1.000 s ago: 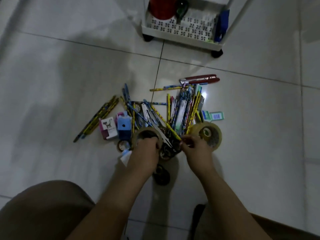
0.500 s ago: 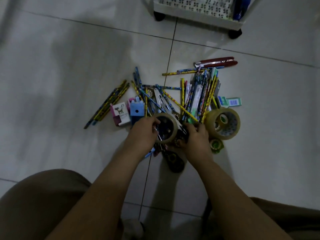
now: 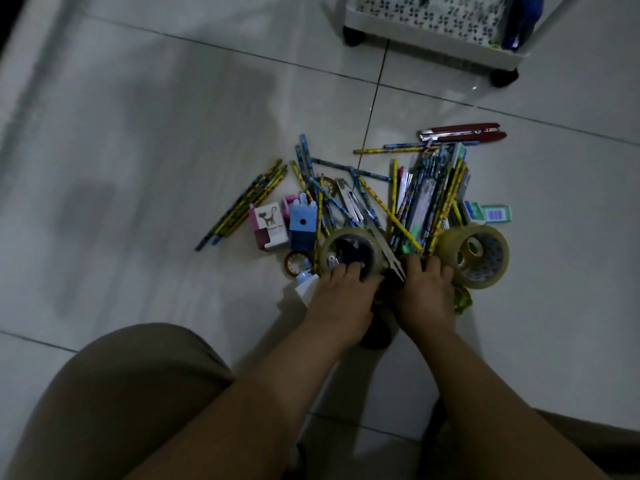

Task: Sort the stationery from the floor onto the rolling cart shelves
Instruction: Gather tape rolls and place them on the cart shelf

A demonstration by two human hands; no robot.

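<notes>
Stationery (image 3: 398, 202) lies in a heap on the tiled floor (image 3: 138, 168), well short of the rolling cart (image 3: 433, 39) whose bottom shelf and two black wheels show at the top edge of my head view; pencils fan out across the heap, with a separate bundle of pencils (image 3: 242, 206) lying apart on its left; next to that bundle I see a small box with a cat picture (image 3: 268, 225) and a blue sharpener (image 3: 302, 225) touching it; a red-handled cutter (image 3: 464, 131) lies at the far edge of the heap, and green-and-white boxes (image 3: 486, 213) sit on its right side; my left hand (image 3: 343, 292) has its fingers curled over the near rim of a clear tape roll (image 3: 353, 251), the grip clamped on it; my right hand (image 3: 426, 296) rests fingers-down among the things just beside a large tape roll (image 3: 474, 254), touching its near side, but whether that grip is closed on anything I cannot tell; a small tape roll (image 3: 295, 263) lies left of my left hand; my knees fill the bottom of the view.
</notes>
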